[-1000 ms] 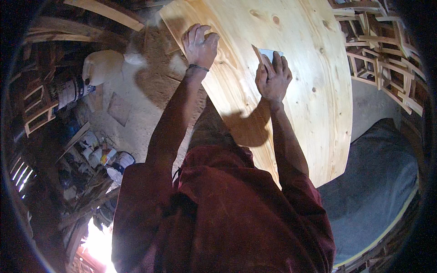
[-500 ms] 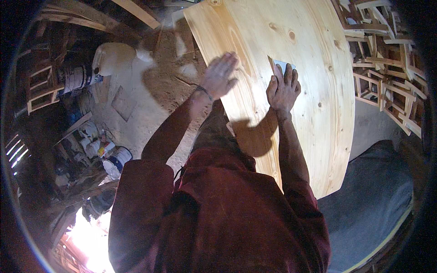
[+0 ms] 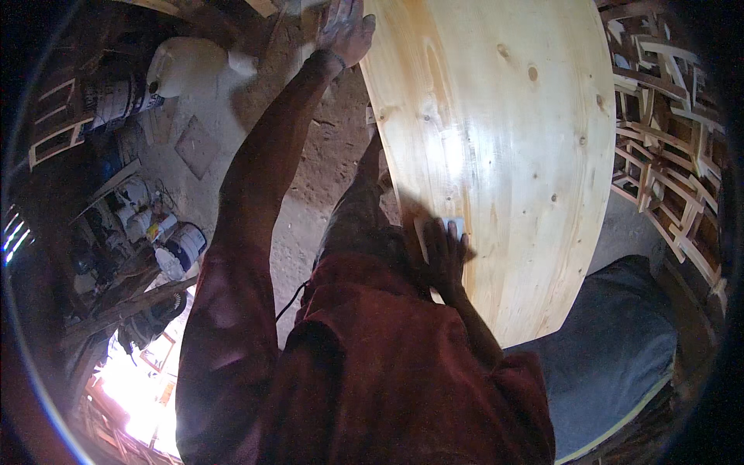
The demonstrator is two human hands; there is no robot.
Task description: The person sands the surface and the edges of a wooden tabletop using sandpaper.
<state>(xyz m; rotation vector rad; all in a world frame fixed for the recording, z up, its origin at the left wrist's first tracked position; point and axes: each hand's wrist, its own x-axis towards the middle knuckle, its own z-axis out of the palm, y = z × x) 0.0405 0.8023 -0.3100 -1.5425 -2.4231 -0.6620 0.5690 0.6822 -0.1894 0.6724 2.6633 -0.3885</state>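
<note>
Board (image 3: 519, 155), broad, pale and knotty, is seen in the head view, spread from 12 o'clock round to 4 o'clock. Against its left edge, just before 12 o'clock, the left hand (image 3: 346, 32) is held with fingers stretched out and nothing visibly grasped; whether the edge is touched or merely neared cannot be told. Close to the centre, towards 3 o'clock, a pale pad (image 3: 459, 225) is pinned on the wood under the fingers of the right hand (image 3: 445, 254); the pad is mostly covered, and its full shape cannot be made out. Wooden frames (image 3: 678, 139) are piled between 2 and 3 o'clock, and a dark grey cover (image 3: 604, 356) is draped at 4 o'clock. A white bucket (image 3: 183, 249) is set down at 9 o'clock.

As the pad is pressed so near the left edge, it could be run over the rim, and the corner be rounded or a splinter be lifted into the fingers. The board could be nudged askew by uneven pressure, since no firm hold by the left hand is shown. Flaws could be missed where the shadow is cast around the right hand.
</note>
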